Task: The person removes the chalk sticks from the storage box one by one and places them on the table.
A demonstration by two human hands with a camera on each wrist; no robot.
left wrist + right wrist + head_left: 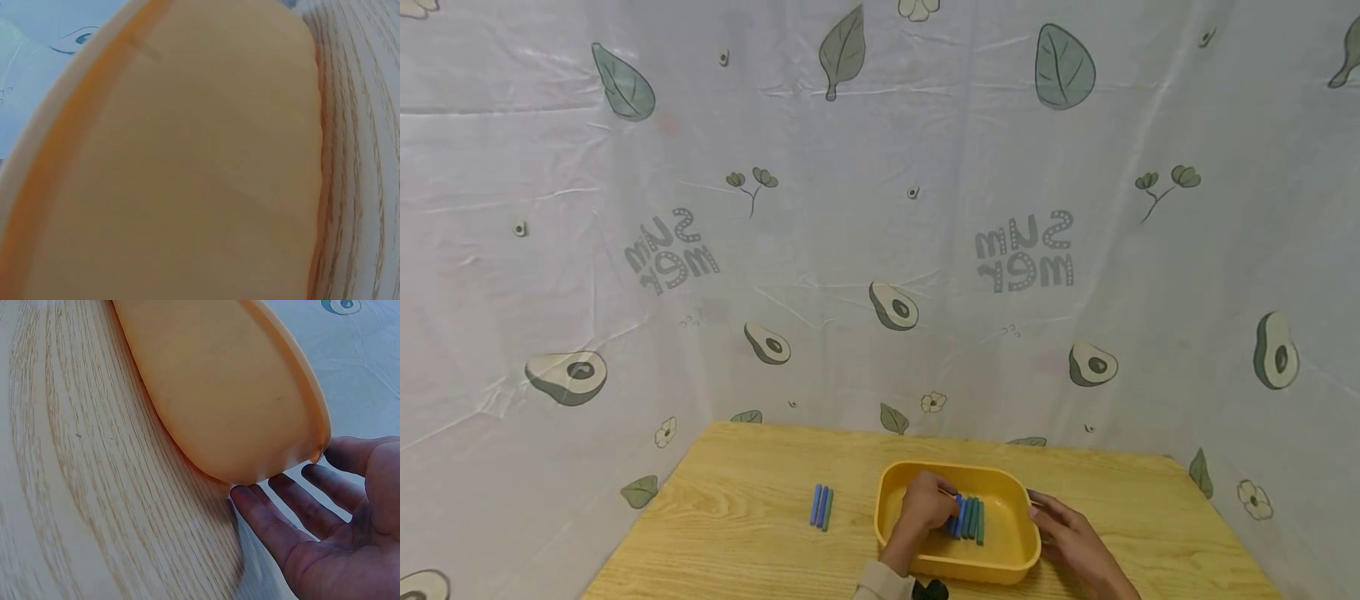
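Note:
A yellow plastic tray (955, 568) with raised sides stands on the table. Inside it lies a row of blue and green sticks (972, 521), like crayons or chalk. My left hand (925, 500) reaches over the tray's near side, its curled fingers pinching a blue stick (957, 505) at the row's left end; the grip is partly hidden. At the tray's right end my right hand (1067, 533) holds the wall, thumb by the rim and fingers outside. The right wrist view shows that hand (350, 531) with fingertips against the tray (219, 394). Only the tray (187, 156) fills the left wrist view, without the hand.
Left of the tray, two blue sticks and a green stick (827, 510) lie side by side on the wooden table (737, 500). A pale curtain (820, 250) printed with leaves and avocados hangs behind and along both sides.

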